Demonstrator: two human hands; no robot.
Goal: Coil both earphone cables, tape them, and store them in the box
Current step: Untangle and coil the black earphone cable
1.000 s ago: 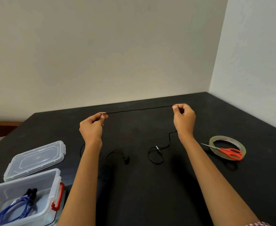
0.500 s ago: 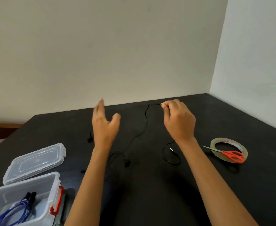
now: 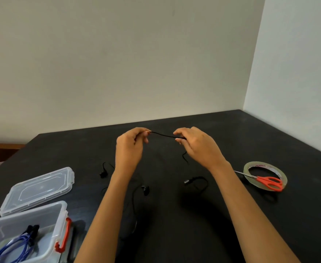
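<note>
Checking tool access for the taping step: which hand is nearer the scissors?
Right. The right hand is up and left of the scissors on the tape roll; the left hand is farther left.

Black cable [image 3: 163, 135] (orange scissors [image 3: 268, 182]).

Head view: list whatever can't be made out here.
- Black earphone cable: nearly lost against the black table; its run behind the left forearm is hidden.
- Box: cut off by the bottom-left edge, contents partly unseen.
- Tape roll lettering: too small to read.
- Both hands' fingertip grips: hidden by the fingers.
</note>
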